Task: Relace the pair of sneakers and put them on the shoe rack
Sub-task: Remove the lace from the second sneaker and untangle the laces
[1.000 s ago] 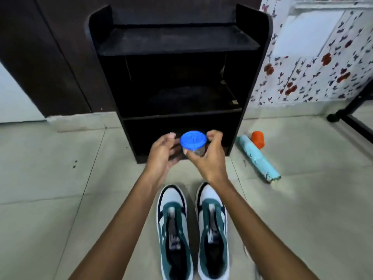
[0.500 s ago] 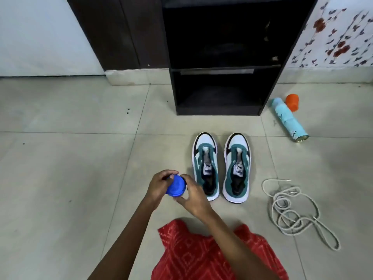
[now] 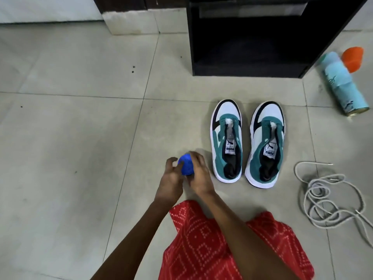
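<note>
A pale tiled floor (image 3: pixel 70 128) fills the frame, with a dark wall base along the upper left. The black shoe rack (image 3: pixel 242 72) stands at top centre-right, its shelves bare as far as they show. A red patterned cloth (image 3: pixel 212 249) lies over the person's lap at the bottom.

The sneakers (image 3: pixel 219 158) sit side by side on the floor just below the rack, toes toward it and eyelets unthreaded. The loose laces (image 3: pixel 323 195) lie in a heap at the right edge. A teal spray can (image 3: pixel 343 85) lies with its orange cap (image 3: pixel 352 59) at the upper right.

A second ago the blue-lidded jar (image 3: pixel 186 164) was held up in front of the rack. It is now low over the floor, just left of the sneakers. The right hand (image 3: pixel 198 174) curls round it, and the left hand (image 3: pixel 170 184) touches it with looser fingers. The jar looks about to be set aside, so lacing has yet to start.
</note>
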